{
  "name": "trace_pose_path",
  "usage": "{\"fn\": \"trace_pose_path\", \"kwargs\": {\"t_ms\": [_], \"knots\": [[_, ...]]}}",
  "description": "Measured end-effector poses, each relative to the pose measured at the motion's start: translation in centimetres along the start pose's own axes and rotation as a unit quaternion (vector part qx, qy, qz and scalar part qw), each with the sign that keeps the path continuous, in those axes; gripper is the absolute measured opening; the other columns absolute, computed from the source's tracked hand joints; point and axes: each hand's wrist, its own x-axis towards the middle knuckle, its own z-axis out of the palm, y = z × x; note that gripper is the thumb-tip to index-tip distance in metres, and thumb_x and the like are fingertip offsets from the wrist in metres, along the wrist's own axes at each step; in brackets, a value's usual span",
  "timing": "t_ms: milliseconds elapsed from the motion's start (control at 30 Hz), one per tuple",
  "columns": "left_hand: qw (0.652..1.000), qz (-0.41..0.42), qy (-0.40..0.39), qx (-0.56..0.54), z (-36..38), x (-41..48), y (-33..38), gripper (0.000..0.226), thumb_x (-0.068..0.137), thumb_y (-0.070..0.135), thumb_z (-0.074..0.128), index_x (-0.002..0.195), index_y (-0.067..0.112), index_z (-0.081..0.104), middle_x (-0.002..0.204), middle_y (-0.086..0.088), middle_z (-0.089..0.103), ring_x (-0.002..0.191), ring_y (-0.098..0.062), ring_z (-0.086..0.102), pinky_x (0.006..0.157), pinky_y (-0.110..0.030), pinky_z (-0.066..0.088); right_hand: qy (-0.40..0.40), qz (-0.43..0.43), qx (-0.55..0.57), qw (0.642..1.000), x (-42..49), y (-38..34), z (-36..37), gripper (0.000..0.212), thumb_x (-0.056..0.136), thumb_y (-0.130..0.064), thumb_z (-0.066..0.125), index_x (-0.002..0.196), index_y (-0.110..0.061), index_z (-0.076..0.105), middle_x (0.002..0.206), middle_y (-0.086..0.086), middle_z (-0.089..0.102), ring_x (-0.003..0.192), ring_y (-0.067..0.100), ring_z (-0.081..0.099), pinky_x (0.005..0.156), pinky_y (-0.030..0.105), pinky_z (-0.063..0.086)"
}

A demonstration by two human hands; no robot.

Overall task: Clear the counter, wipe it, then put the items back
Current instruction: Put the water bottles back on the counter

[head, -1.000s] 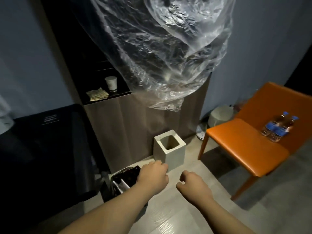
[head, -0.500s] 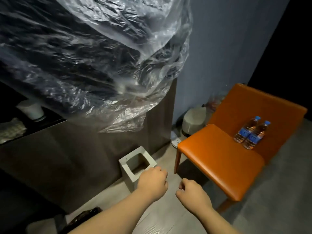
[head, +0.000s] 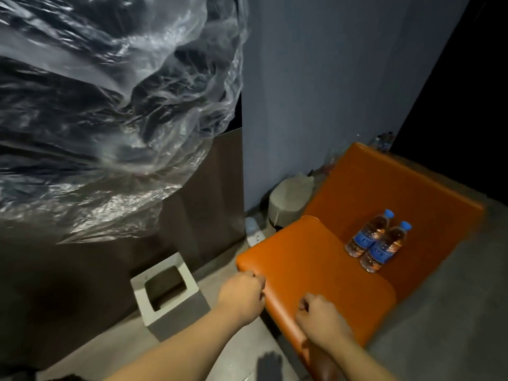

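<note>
Two water bottles [head: 376, 240] with blue caps and blue labels lie side by side at the back of the orange chair seat [head: 302, 259]. My left hand [head: 242, 296] is curled into a fist just off the seat's front left corner, with nothing visible in it. My right hand [head: 320, 320] is also curled, over the seat's near edge, and looks empty. A large crumpled sheet of clear plastic [head: 110, 119] fills the upper left and hides the counter.
A square grey bin [head: 167, 298] with an open top stands on the floor left of my left hand, against the brown cabinet front [head: 209, 193]. A round grey container [head: 291, 199] and a small white object [head: 254, 232] sit by the blue wall behind the chair.
The view has swung right and closer to the chair. The counter shelf with the cup has left the view. Both hands stay curled and now hover at the seat's edge.
</note>
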Motion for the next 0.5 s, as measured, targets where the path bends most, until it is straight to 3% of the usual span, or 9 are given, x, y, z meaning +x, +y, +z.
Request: {"fn": "trace_pose_path", "kwargs": {"t_ms": [167, 300, 433, 500], "knots": [[1.0, -0.016, -0.005, -0.016, -0.4, 5.3, 3.7, 0.03, 0.096, 0.03, 0.044, 0.12, 0.017, 0.055, 0.118, -0.005, 0.055, 0.106, -0.024, 0.055, 0.085, -0.034, 0.05, -0.019, 0.0, 0.006, 1.0, 4.3, 3.7, -4.0, 0.003, 0.091, -0.024, 0.047, 0.09, -0.022, 0.045, 0.098, 0.001, 0.052, 0.102, 0.023, 0.06, 0.073, 0.027, 0.042], [0.999, -0.022, -0.014, -0.026, -0.5, 9.8, 5.0, 0.031, 0.096, 0.032, 0.044, 0.121, 0.018, 0.054, 0.117, -0.004, 0.055, 0.104, -0.022, 0.055, 0.084, -0.035, 0.051, -0.041, -0.002, 0.005, 0.999, 8.1, 5.3, -6.1, 0.005, 0.093, -0.026, 0.048, 0.093, -0.022, 0.045, 0.102, 0.001, 0.054, 0.094, 0.019, 0.057, 0.075, 0.027, 0.043], [0.999, -0.004, -0.02, -0.037, -1.1, 14.7, 5.7, 0.031, 0.096, 0.032, 0.044, 0.123, 0.018, 0.054, 0.119, -0.004, 0.054, 0.107, -0.022, 0.053, 0.085, -0.034, 0.049, -0.055, 0.015, 0.023, 0.998, 11.8, 6.2, -8.1, 0.018, 0.095, -0.027, 0.047, 0.109, -0.019, 0.053, 0.103, -0.002, 0.056, 0.092, 0.013, 0.056, 0.082, 0.028, 0.048], [0.999, 0.007, -0.034, -0.04, -1.5, 16.9, 6.2, 0.031, 0.096, 0.031, 0.045, 0.123, 0.018, 0.053, 0.12, -0.004, 0.053, 0.109, -0.022, 0.052, 0.085, -0.034, 0.047, -0.057, 0.029, 0.042, 0.997, 13.3, 6.4, -9.1, 0.014, 0.095, -0.027, 0.047, 0.106, -0.02, 0.052, 0.105, -0.002, 0.057, 0.096, 0.014, 0.057, 0.086, 0.029, 0.049]]}}
